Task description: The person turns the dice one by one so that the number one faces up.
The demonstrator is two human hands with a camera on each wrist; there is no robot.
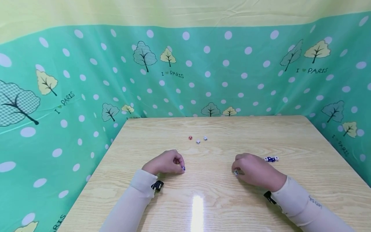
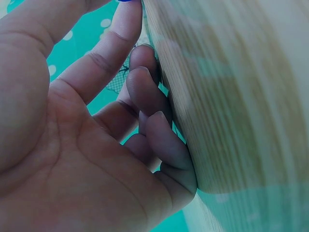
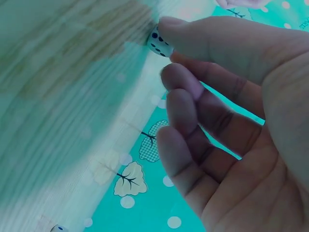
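Head view bright, white glare streak point(image 1: 197, 213) on the table point(image 1: 226, 199); wrist views dimmer, hazy

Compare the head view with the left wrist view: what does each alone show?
Only the head view: the right hand pinching a white die, a red die, two loose white dice and the row of dice by that hand.

Only the left wrist view: the palm of the left hand and its bent little finger.

Both: the left hand, its pinched blue die (a sliver in the wrist view), wooden table, green curtain.
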